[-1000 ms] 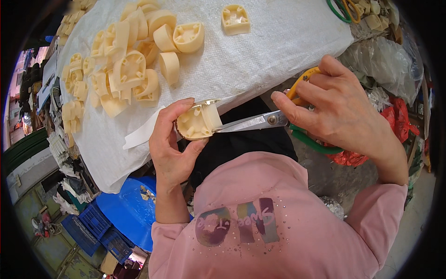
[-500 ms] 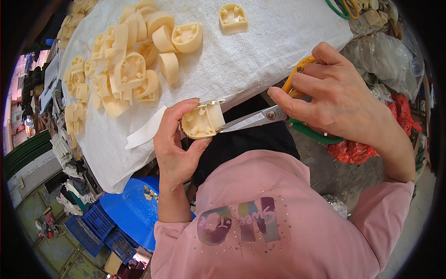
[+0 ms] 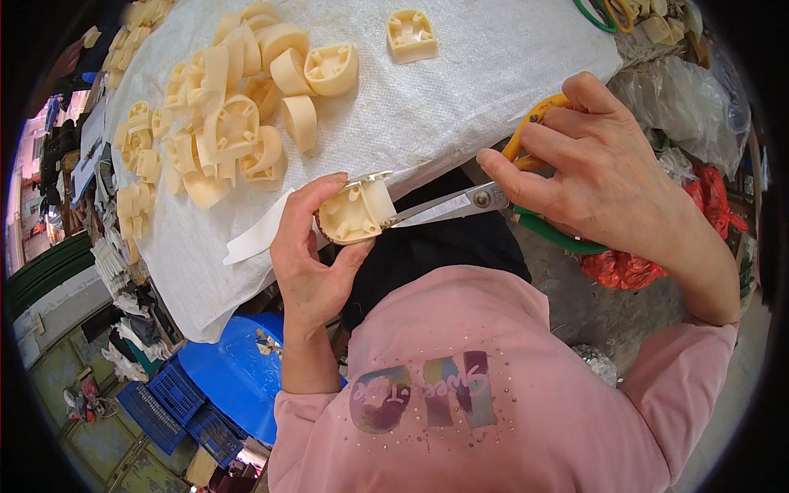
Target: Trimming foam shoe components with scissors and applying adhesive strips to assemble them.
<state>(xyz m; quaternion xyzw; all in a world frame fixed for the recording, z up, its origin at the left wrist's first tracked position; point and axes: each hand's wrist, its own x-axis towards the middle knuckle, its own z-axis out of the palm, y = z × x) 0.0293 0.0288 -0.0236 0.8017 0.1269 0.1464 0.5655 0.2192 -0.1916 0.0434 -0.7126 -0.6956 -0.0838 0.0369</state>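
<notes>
Just off the near edge of the white-covered table (image 3: 493, 107), the left hand (image 3: 306, 267) is clamping a cream moulded piece (image 3: 343, 217) between thumb and fingers, its hollow, pegged side showing. The right hand (image 3: 592, 177) is gripping scissors (image 3: 457, 205) with yellow and green handles, and the blade end is meeting the piece's right edge, near its lower corner. On the table, a heap of similar cream pieces (image 3: 232, 127) is lying to the left, while a lone cream piece (image 3: 412, 38) is resting well apart from it, farther right. A blue basin (image 3: 222, 357) is standing near the left forearm.
</notes>
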